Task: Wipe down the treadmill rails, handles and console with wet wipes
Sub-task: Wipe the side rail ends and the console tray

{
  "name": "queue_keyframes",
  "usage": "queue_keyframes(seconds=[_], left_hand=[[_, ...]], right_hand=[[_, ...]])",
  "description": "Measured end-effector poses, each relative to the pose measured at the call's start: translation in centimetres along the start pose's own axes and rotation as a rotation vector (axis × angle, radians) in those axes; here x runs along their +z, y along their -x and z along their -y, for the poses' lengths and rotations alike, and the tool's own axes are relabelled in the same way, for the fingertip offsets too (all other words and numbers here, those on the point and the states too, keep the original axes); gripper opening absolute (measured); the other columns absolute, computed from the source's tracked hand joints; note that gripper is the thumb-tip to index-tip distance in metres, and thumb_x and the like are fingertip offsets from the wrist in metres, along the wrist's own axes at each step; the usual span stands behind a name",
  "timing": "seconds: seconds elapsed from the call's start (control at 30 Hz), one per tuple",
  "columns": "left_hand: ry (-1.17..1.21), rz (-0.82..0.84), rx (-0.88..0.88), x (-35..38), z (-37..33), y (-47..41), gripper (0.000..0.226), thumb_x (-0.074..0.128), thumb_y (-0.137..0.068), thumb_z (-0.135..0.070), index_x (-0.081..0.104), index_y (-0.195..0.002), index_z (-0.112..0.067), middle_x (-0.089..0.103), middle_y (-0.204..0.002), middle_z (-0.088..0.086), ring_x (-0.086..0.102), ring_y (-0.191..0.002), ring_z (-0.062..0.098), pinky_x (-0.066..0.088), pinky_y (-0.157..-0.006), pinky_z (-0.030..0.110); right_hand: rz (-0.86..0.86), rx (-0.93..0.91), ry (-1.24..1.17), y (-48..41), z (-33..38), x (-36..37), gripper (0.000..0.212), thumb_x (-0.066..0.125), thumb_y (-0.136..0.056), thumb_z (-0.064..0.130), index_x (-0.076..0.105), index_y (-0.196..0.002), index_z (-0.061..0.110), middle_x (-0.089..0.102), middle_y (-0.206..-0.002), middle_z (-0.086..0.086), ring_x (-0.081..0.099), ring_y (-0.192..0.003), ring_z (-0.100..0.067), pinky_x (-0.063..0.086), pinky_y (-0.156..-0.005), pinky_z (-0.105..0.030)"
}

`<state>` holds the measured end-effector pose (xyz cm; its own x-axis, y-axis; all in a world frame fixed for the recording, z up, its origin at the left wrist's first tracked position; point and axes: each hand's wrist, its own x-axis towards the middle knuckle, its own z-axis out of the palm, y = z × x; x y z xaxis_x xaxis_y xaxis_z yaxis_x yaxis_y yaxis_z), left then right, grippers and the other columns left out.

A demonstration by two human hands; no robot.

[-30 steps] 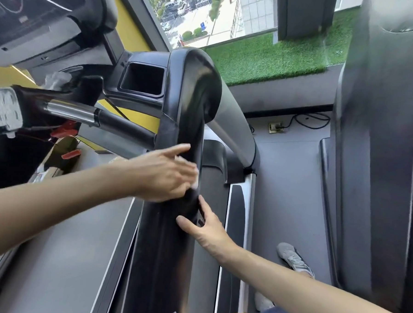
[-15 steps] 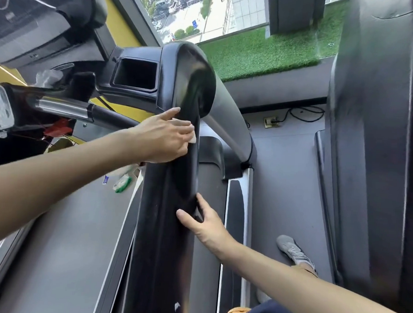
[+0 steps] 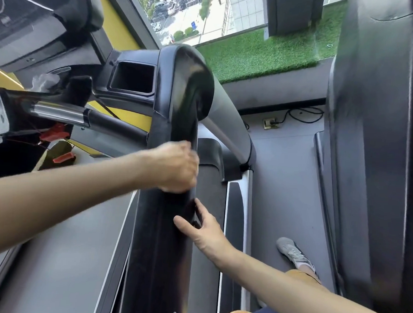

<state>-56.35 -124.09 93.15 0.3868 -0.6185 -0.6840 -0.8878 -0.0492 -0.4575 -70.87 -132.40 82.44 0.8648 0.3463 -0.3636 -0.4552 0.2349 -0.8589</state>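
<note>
The treadmill's black side rail runs up the middle and curves over at the top. My left hand is curled round the rail's front just below the curve and is motion-blurred. Only a pale sliver of the wet wipe shows at its fingertips. My right hand rests lower on the rail's right edge, thumb on the face and fingers fairly straight. The console is at the top left, with a chrome and black handle bar below it.
A cup holder sits beside the rail top, and a crumpled white wipe lies on the console tray. Red safety clips hang at the left. The belt is lower left. A neighbouring machine stands on the right, and my shoe is on the floor.
My left hand slid up the rail toward the curve, then back down to about where it began. My right hand has stayed at the same spot on the rail's edge.
</note>
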Motion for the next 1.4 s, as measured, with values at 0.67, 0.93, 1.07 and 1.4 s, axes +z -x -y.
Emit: queue_keyframes(seconds=[0.67, 0.93, 1.07, 1.4], left_hand=[[-0.064, 0.319, -0.313, -2.1, 3.9, -4.2, 0.039, 0.033, -0.095, -0.019, 0.059, -0.123, -0.009, 0.055, -0.126, 0.015, 0.05, -0.114, 0.028, 0.039, -0.094, 0.034], [0.284, 0.538, -0.125, -4.4, -2.5, -1.9, 0.049, 0.023, -0.099, -0.04, 0.053, -0.131, -0.016, 0.052, -0.136, 0.004, 0.047, -0.126, 0.028, 0.041, -0.098, 0.036], [0.165, 0.344, -0.31, -4.0, 2.0, -3.0, 0.042, 0.027, -0.098, -0.03, 0.062, -0.116, -0.016, 0.061, -0.123, 0.004, 0.056, -0.114, 0.027, 0.042, -0.085, 0.03], [0.35, 0.616, -0.075, -5.0, -6.0, -1.4, 0.046, 0.029, -0.098, -0.043, 0.059, -0.122, -0.017, 0.058, -0.127, 0.005, 0.053, -0.114, 0.027, 0.042, -0.092, 0.036]], right_hand=[[0.056, 0.044, -0.052, 0.2, 0.1, 0.0, 0.029, 0.063, -0.087, 0.045, 0.039, -0.104, 0.045, 0.041, -0.095, 0.04, 0.044, -0.105, 0.014, 0.029, -0.085, -0.001], [0.019, 0.065, -0.032, 0.5, 0.4, 0.0, 0.026, 0.062, -0.087, 0.049, 0.049, -0.106, 0.037, 0.05, -0.096, 0.031, 0.051, -0.098, 0.009, 0.032, -0.088, -0.01], [-0.016, 0.037, -0.007, 0.6, 0.0, 0.1, 0.075, 0.062, -0.083, 0.057, 0.039, -0.143, 0.018, 0.053, -0.129, 0.016, 0.049, -0.117, 0.004, 0.037, -0.103, -0.017], [-0.15, 0.051, 0.051, 1.8, -1.6, 1.6, 0.026, 0.051, -0.092, 0.041, 0.063, -0.11, 0.025, 0.059, -0.081, 0.012, 0.055, -0.084, -0.012, 0.044, -0.082, -0.031]])
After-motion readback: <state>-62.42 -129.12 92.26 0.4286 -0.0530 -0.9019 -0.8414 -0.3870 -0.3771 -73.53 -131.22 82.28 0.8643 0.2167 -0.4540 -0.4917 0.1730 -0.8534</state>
